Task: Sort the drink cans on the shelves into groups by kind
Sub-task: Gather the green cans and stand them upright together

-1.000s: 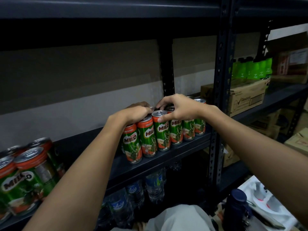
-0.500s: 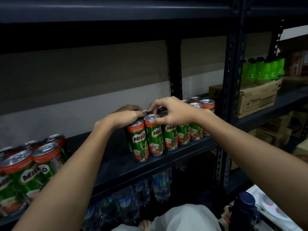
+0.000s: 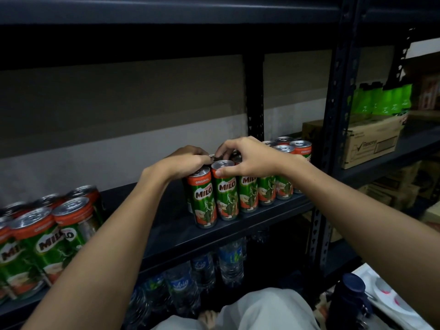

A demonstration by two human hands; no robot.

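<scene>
A row of green and red Milo cans (image 3: 247,194) stands on the dark metal shelf (image 3: 176,234), with more cans behind it toward the right. My left hand (image 3: 188,160) curls over the top of the leftmost can (image 3: 204,201). My right hand (image 3: 247,160) grips the neighbouring can (image 3: 226,198), thumb on its front rim and fingers arched over the tops behind. A second cluster of Milo cans (image 3: 42,246) sits at the shelf's far left, apart from the row.
A dark upright post (image 3: 335,115) bounds the shelf on the right. Beyond it are a cardboard box (image 3: 371,144) and green bottles (image 3: 381,101). Water bottles (image 3: 231,260) fill the shelf below. A dark flask (image 3: 347,303) stands at the lower right.
Both hands stay on the tops of the same cans. The view has drifted, so the row and post sit further right and more rear cans show.
</scene>
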